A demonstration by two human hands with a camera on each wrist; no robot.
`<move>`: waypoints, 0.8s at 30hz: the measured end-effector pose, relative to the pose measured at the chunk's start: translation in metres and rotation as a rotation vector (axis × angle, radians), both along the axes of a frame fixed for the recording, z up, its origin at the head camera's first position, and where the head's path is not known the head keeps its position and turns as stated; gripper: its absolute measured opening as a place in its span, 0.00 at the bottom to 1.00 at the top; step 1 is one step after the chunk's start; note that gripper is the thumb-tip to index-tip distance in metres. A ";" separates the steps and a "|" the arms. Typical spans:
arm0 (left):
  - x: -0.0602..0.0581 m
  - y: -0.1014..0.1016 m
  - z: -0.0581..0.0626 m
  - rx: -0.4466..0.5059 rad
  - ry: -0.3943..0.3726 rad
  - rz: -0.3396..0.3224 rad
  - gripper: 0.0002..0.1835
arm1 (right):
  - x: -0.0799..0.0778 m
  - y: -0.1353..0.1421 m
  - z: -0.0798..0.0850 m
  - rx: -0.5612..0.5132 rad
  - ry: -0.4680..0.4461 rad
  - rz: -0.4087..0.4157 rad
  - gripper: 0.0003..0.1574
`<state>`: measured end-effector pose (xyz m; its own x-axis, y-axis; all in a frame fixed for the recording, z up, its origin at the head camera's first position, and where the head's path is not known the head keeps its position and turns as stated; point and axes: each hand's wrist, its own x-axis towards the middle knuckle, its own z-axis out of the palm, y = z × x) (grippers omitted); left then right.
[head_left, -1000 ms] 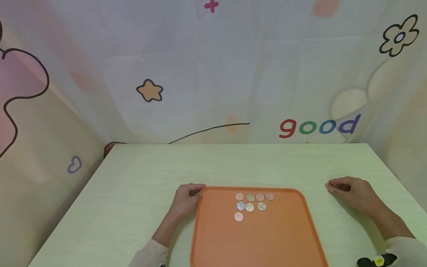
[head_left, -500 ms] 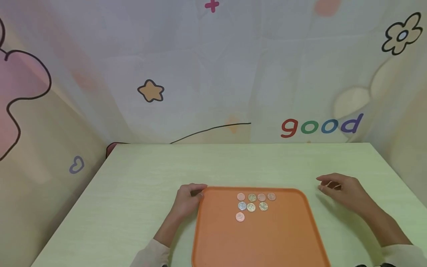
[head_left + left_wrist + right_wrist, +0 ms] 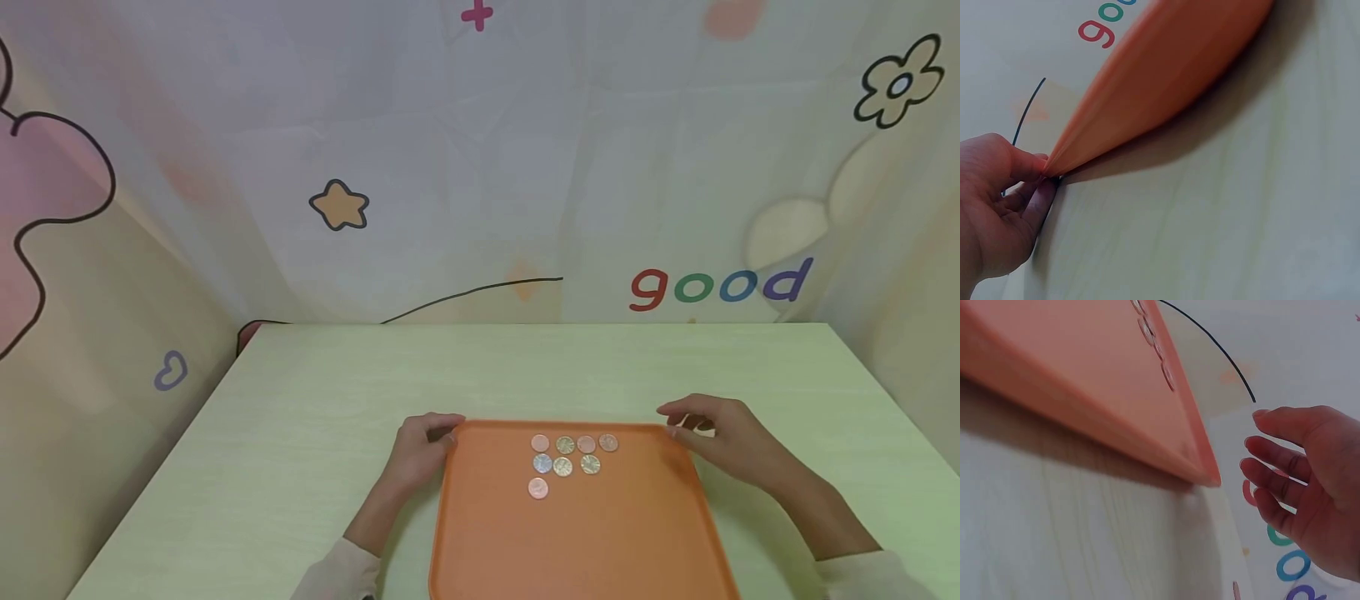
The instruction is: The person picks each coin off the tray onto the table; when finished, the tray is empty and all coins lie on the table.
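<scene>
An orange tray (image 3: 600, 542) lies on the pale green table. Several round coins (image 3: 562, 467) sit near its far edge: a row at the back, a second row in front, and a single pinkish coin (image 3: 537, 488) nearest me. My left hand (image 3: 416, 450) pinches the tray's far left corner between thumb and fingers, as the left wrist view also shows. My right hand (image 3: 723, 433) hovers by the far right corner. In the right wrist view its fingers (image 3: 1272, 478) are loosely bent, apart from the tray rim, and hold nothing.
The table (image 3: 337, 375) ends at a printed cloth backdrop (image 3: 465, 167), which also hangs at both sides. A thin reddish edge (image 3: 1236, 590) shows low in the right wrist view; its kind is unclear.
My right hand has moved left from the table at the right to the tray's far right corner, and its closed fingertips have parted. The left hand, tray and coins stay put.
</scene>
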<state>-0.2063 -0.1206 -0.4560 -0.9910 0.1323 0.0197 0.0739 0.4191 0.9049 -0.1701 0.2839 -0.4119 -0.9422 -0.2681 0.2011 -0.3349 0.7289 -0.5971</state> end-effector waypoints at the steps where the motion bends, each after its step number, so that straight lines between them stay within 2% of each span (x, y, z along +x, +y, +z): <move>1: 0.000 0.000 0.000 0.001 0.000 -0.001 0.16 | 0.000 -0.004 0.000 0.005 0.006 0.006 0.14; 10: 0.000 0.000 0.000 0.005 -0.003 -0.005 0.16 | -0.005 -0.028 -0.006 -0.028 -0.024 0.128 0.13; 24: 0.001 -0.001 0.000 0.009 0.002 -0.020 0.16 | -0.012 -0.039 -0.022 -0.005 -0.103 0.169 0.17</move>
<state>-0.2056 -0.1213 -0.4556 -0.9882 0.1516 0.0230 0.0839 0.4092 0.9086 -0.1824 0.2449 -0.4342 -0.8994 -0.4236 0.1080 -0.3895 0.6642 -0.6381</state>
